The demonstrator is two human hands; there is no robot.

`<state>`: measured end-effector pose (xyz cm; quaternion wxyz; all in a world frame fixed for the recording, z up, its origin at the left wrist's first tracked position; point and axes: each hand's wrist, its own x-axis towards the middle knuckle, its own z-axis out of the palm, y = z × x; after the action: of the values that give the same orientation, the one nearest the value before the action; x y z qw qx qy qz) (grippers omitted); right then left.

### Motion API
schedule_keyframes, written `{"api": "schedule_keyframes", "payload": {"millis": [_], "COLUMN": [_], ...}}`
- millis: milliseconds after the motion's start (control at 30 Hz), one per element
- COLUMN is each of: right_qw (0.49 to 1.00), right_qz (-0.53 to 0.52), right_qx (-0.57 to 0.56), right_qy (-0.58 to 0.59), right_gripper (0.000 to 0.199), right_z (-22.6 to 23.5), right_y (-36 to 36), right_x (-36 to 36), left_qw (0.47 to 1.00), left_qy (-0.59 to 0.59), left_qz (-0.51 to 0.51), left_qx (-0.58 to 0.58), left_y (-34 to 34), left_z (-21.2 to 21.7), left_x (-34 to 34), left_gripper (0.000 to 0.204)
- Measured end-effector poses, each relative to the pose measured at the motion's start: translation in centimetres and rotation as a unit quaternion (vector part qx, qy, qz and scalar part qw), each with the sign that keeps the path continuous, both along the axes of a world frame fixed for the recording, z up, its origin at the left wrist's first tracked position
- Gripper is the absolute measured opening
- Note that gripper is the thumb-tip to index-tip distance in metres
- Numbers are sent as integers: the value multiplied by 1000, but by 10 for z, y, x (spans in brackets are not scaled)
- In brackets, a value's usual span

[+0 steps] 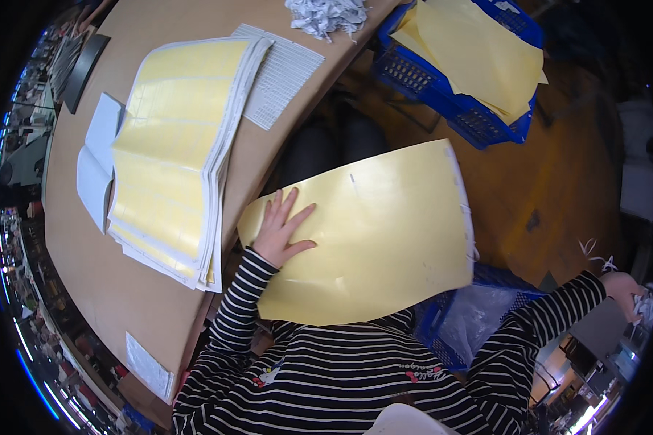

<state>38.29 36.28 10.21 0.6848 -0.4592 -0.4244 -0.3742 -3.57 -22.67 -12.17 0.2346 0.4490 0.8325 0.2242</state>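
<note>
A large glossy yellow sheet (370,232) lies across my lap, its right edge bordered with a pale strip. My left hand (283,232) rests flat on the sheet's left part, fingers spread apart. Far out to the right, my right hand (620,290) is closed around crumpled white strips (642,304), partly cut off by the dark rim. Thin white curls (595,254) stand up beside that hand. On the table to my left lies a thick stack of yellow sheets (178,145) with white edges, its top sheet faintly gridded.
The brown table (80,268) holds a white gridded sheet (279,72), a folded pale sheet (98,163), a clear plastic packet (150,362) and a heap of white scraps (326,16). A blue basket (410,72) with yellow sheets stands beyond; another blue basket (432,319) is beside me.
</note>
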Motion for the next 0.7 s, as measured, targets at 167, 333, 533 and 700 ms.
{"api": "schedule_keyframes", "payload": {"millis": [167,333,533,700], "right_qw": [913,578,402,502], "right_qz": [348,486,628,635], "right_qx": [-201,-455,-408,-489], "right_qy": [-69,-472,-526,-324], "right_gripper": [33,45,55,51], "right_z": [42,-84,-199,-234], "right_y": [-40,-197,-330,-322], "right_x": [-38,-191,-317,-349], "left_qw": [999,993,988,989], "left_qy": [29,113,157,129], "left_qz": [2,-17,-16,31], "left_qx": [39,26,-4,67], "left_y": [13,46,55,52], "left_z": [29,29,2,-2], "left_x": [2,-7,-11,-10], "left_gripper": [66,56,59,64]}}
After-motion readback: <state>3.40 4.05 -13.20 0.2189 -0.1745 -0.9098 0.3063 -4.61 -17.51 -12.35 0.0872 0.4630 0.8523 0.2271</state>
